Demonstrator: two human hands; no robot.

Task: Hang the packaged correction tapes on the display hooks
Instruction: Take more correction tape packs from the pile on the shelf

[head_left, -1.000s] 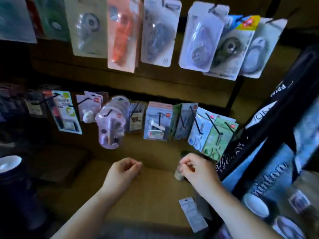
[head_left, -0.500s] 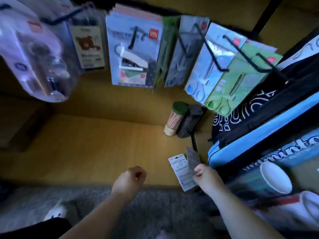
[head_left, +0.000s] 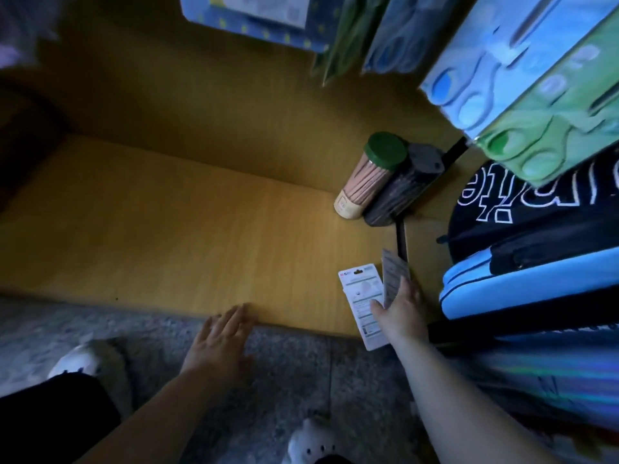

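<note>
Wooden shelf (head_left: 201, 229), front right corner: the tilted correction tape package (head_left: 392, 274) is pinched by the right hand (head_left: 400, 308), the flat package (head_left: 359, 293) touched lengthwise by its thumb; the left hand (head_left: 217, 339) is spread, empty.

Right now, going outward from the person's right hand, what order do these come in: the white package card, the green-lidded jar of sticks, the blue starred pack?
1. White package card: flat on the shelf, touched by the right hand.
2. Green-lidded jar of sticks: farther back on the shelf, near the back wall.
3. Blue starred pack: hanging at the top, off to the left.
</note>
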